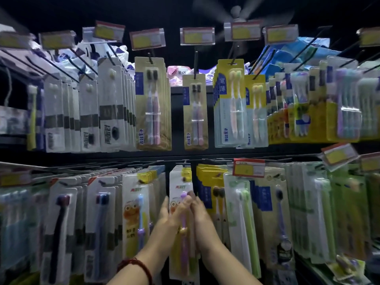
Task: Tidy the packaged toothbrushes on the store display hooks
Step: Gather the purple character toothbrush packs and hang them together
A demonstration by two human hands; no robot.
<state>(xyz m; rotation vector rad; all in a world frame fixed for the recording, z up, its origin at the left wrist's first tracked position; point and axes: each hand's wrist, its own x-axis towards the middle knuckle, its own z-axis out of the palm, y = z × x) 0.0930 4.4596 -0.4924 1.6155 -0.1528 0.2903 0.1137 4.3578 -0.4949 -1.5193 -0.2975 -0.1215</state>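
Crowded hook wall; left hand [171, 210], right hand [200, 212] both clasp purple toothbrush pack [181, 194].

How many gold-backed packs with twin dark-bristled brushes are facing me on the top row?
2 hook fronts: the gold pack stack left of centre, with more packs behind it, and the single gold pack on the next hook to the right, set further back. Others may be hidden behind.

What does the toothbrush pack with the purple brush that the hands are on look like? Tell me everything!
The purple toothbrush pack is a tall white card with red lettering near the top and a clear plastic front. It hangs upright at the front of its hook in the lower row. The left hand and right hand press on its middle, hiding part of the brush.
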